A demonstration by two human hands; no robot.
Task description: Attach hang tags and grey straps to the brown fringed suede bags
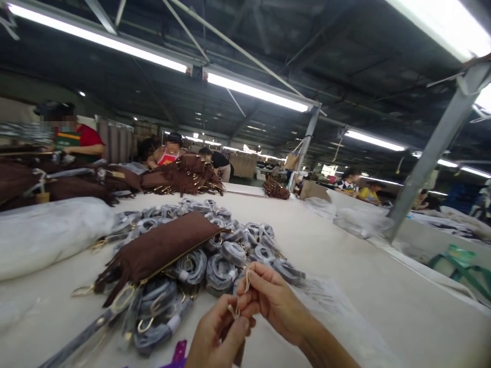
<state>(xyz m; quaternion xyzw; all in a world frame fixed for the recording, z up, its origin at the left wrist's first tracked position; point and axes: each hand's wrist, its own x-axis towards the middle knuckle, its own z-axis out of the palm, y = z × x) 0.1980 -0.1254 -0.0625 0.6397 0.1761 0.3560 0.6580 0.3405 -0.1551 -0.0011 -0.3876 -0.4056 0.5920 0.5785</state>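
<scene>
Both hands meet low in the middle of the view with a thin cream-coloured string between them. My right hand is closed, pinching a loop of the string between thumb and fingertips. Just below it, my left hand pinches another part of the string, where a small loop or knot shows. Beyond the hands, a brown fabric pouch with a gold zip edge and tassels lies on top of coiled grey straps wrapped in plastic. A strap with a gold clasp trails off to the lower left.
A white table carries it all. Clear plastic bags lie at the left, brown tasselled pouches pile up at the back. A metal post stands right. Co-workers sit beyond the table. Something purple lies near my left hand.
</scene>
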